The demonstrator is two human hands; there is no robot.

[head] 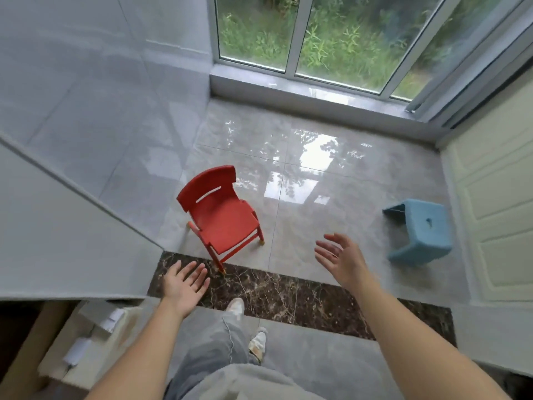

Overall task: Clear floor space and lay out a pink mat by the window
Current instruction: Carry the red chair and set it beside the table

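While the left hand (184, 287) and right hand (341, 259), open-fingered and empty, reach toward the window (317, 39), a red child's chair (222, 217) stands before its left pane, a blue, seemingly plastic stool (424, 229) before its right end.

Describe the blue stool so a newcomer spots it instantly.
Start at the big window at the far end of the glossy tiled floor. On the floor's right side, beside the cream panelling, sits the blue stool. Unlike the red chair to its left, it is backless, with a small slot in its top.
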